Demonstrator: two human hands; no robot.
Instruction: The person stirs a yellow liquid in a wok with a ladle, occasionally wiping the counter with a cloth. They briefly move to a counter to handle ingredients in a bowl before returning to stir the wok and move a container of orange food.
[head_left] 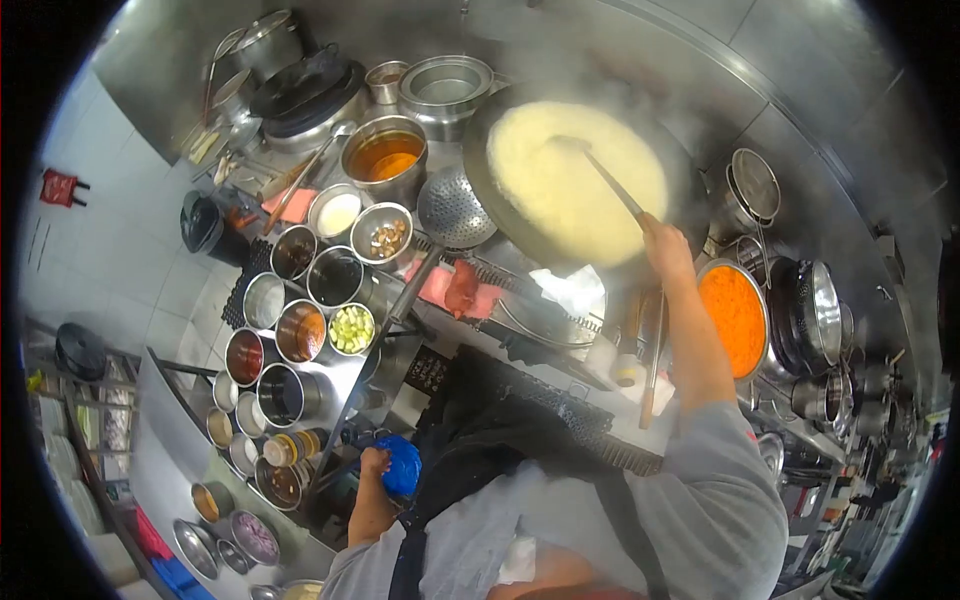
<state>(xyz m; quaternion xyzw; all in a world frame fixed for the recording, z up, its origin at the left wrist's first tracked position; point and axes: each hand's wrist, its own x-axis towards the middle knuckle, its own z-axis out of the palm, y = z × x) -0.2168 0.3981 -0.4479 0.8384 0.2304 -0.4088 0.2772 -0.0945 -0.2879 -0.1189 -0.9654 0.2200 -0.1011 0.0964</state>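
Observation:
My right hand (pixel 668 250) is closed round the handle of a ladle (pixel 612 185). The ladle's head rests in a pale yellow, steaming liquid (pixel 560 200) that fills much of a large dark wok (pixel 482 170). Low on the left, my left hand (pixel 375 462) is curled beside a shiny blue thing (pixel 402 468), perhaps plastic. Whether the fingers grip it or something else is hidden. A perforated skimmer (pixel 457 207) lies left of the wok, its long handle pointing towards me.
Left of the wok stand a pot of orange liquid (pixel 385 158), a bowl of cut green pieces (pixel 352 329) and several metal containers. A basin of orange food (pixel 732 320) is on the right. White cloth (pixel 570 290) and red cloth (pixel 461 288) lie along the stove's front.

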